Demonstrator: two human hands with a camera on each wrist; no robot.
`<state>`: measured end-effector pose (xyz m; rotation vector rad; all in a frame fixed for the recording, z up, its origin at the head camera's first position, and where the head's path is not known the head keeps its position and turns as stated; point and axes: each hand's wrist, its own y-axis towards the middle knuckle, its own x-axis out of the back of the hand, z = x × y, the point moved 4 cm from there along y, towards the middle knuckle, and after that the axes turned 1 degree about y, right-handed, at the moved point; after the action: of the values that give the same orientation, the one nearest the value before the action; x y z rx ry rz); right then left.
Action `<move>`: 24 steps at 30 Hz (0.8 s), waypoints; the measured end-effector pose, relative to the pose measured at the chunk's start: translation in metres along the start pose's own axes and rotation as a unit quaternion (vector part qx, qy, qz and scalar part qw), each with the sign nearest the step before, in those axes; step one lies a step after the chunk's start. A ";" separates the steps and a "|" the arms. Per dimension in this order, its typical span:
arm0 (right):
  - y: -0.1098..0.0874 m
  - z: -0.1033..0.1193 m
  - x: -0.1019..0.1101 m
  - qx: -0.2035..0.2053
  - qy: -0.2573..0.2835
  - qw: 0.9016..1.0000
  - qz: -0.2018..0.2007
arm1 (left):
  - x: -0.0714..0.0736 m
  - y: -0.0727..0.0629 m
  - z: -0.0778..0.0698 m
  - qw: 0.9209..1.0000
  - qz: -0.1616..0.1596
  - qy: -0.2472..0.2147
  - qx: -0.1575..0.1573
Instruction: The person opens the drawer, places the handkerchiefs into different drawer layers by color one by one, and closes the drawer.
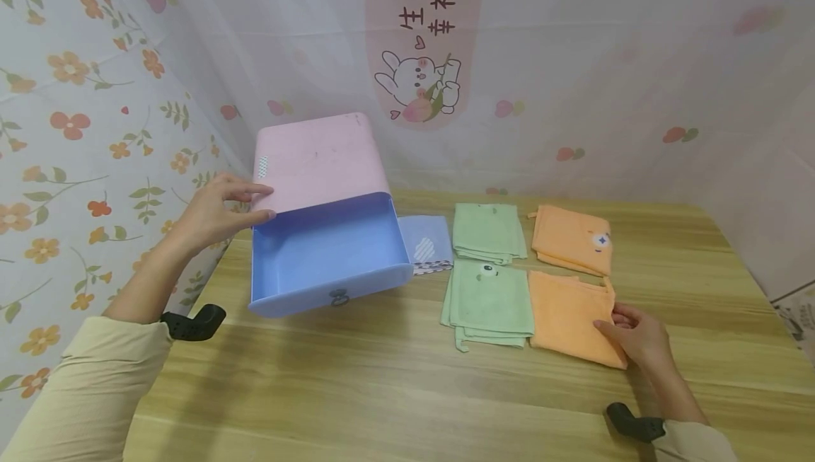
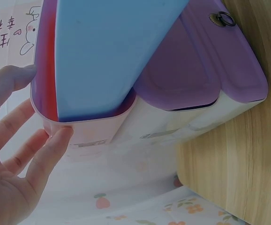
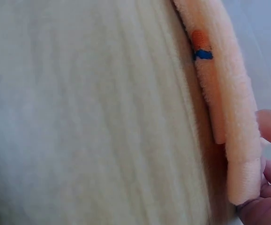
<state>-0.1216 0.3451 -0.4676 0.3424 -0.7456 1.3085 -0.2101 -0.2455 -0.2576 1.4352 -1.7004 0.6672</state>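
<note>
A small drawer cabinet [image 1: 318, 158] with a pink top stands at the left, its light blue drawer [image 1: 331, 243] pulled out and bare inside. My left hand [image 1: 216, 211] rests on the cabinet's front left corner; in the left wrist view its fingertips [image 2: 63, 133] touch the pink rim with the fingers fairly straight. On the right, my right hand [image 1: 639, 335] pinches the right edge of the nearer folded orange towel [image 1: 573, 313], thumb on top. The right wrist view shows this towel's thick folded edge [image 3: 243, 140] against the fingers.
Two folded green towels [image 1: 490, 303] lie left of the orange ones. A second orange towel [image 1: 573, 235] lies behind, and a blue cloth [image 1: 426, 239] sits beside the drawer. Purple drawers [image 2: 182, 65] are below the blue one. Patterned curtains [image 1: 573, 80] hang behind the wooden table [image 1: 382, 405].
</note>
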 end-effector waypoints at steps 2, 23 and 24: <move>0.001 0.000 0.000 -0.001 0.007 1.000 0.004 | 0.000 0.000 0.000 1.000 0.001 -0.002 0.001; -0.002 0.004 -0.003 0.019 -0.025 0.999 0.012 | -0.001 0.001 0.003 1.000 0.003 -0.005 0.007; -0.002 0.005 -0.003 0.024 -0.030 0.999 0.011 | -0.001 0.001 0.003 1.000 0.003 -0.004 0.007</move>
<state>-0.1212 0.3398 -0.4656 0.4138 -0.7711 1.3425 -0.2117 -0.2467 -0.2599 1.4458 -1.7102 0.6791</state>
